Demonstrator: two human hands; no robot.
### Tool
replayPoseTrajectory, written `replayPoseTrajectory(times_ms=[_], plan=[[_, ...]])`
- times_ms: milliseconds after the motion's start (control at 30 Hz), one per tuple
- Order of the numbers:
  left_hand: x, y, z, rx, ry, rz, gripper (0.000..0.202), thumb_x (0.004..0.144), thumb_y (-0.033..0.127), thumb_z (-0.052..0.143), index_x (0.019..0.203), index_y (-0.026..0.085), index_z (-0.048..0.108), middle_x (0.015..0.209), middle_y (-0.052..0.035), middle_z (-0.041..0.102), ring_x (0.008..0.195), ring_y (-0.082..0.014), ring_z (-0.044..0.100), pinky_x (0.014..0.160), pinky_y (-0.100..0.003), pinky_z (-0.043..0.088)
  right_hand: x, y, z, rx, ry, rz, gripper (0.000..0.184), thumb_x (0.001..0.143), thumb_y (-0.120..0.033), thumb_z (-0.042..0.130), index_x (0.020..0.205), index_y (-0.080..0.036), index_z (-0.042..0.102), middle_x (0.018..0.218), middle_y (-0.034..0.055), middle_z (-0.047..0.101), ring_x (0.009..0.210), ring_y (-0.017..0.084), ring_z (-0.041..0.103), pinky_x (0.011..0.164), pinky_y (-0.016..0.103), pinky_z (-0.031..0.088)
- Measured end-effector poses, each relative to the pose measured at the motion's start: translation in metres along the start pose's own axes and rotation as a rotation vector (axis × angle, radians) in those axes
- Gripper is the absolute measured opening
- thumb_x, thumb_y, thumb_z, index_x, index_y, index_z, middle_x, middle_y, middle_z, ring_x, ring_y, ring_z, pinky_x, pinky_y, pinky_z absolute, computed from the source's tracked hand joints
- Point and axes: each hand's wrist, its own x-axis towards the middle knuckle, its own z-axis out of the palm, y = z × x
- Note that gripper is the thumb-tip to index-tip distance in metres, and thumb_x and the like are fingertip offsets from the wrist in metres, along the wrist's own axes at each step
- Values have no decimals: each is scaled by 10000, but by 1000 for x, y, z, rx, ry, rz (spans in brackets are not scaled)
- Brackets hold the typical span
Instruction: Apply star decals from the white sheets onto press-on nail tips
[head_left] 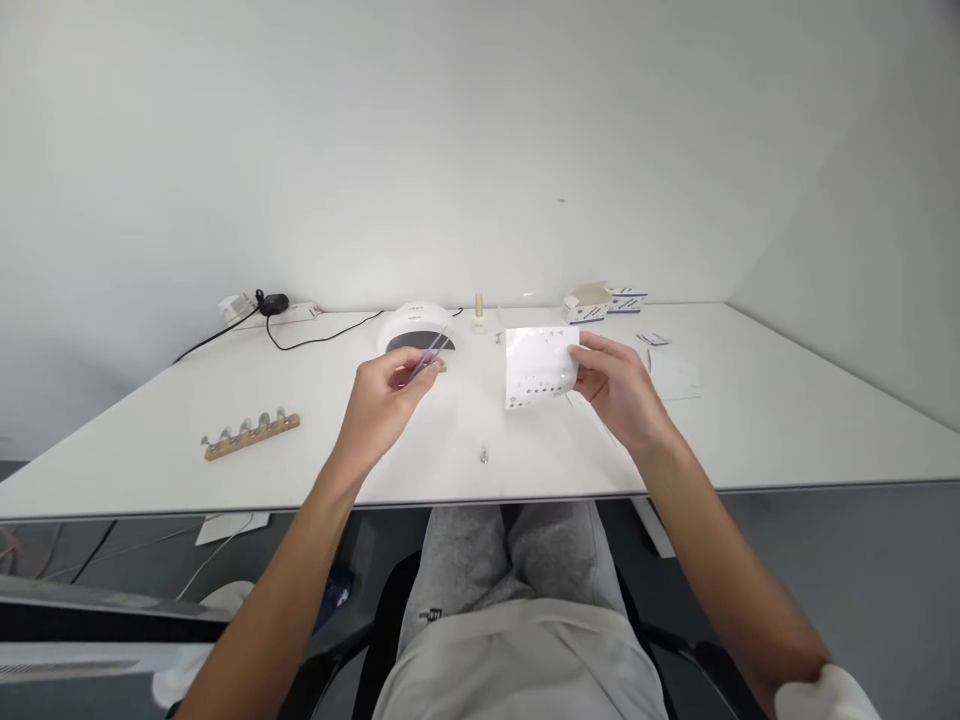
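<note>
My left hand (pixel 390 395) is closed around purple tweezers (pixel 429 357), whose tips point up and away from me. Close to its fingertips shows a small yellowish piece (pixel 442 367); whether the hand holds it I cannot tell. My right hand (pixel 622 385) pinches a white sticker sheet (pixel 534 365) by its right edge, raised above the table. Small dark stars and other little shapes are printed along the sheet's top and bottom. The tweezers and the sheet are apart. Below and between the hands, a small shiny object (pixel 484 456) lies on the table.
A white nail lamp (pixel 409 318) and a nail polish bottle (pixel 479 318) stand at the back. On the left lies a wooden strip (pixel 255 436) bearing several nail tips. Small boxes (pixel 589 303), papers (pixel 673 375) and a black cable (pixel 322 343) are also on the table.
</note>
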Motion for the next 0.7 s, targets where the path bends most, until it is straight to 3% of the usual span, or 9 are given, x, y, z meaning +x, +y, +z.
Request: replayPoseTrajectory(times_ms=[100, 200, 300, 500, 700], plan=[[30, 13, 16, -79, -96, -82, 271, 764, 434, 711, 851, 178, 701, 770, -10, 578, 648, -91, 485, 534, -214, 350, 20, -5, -2, 6, -107, 80, 191, 868, -234, 602, 987, -190, 745, 895, 41, 708, 813, 168, 640, 720, 281, 492], [52, 22, 34, -163, -257, -123, 282, 810, 451, 659, 772, 172, 658, 659, 23, 452, 534, -54, 355, 509, -221, 303, 35, -8, -4, -21, -179, 127, 179, 883, -248, 599, 994, -199, 732, 893, 30, 686, 815, 152, 612, 754, 273, 468], [68, 22, 50, -163, -339, -150, 283, 811, 431, 652, 717, 167, 612, 640, 21, 442, 535, -62, 361, 508, -225, 298, 48, -6, -8, -86, -214, 166, 152, 888, -298, 610, 969, -218, 711, 821, 8, 642, 758, 145, 563, 755, 287, 445], [91, -1, 71, -11, -374, -193, 282, 789, 447, 630, 702, 179, 639, 582, 19, 431, 537, -88, 365, 495, -232, 270, 73, 18, -25, -122, -238, 288, 258, 897, -390, 598, 728, -198, 639, 728, -12, 521, 702, 132, 468, 712, 288, 406], [108, -30, 69, -47, -363, -300, 293, 787, 461, 625, 747, 175, 676, 570, 26, 386, 523, -88, 347, 489, -238, 271, 84, 44, -33, -20, -234, 377, 263, 911, -404, 575, 787, -199, 683, 814, 17, 594, 793, 153, 531, 813, 310, 445]])
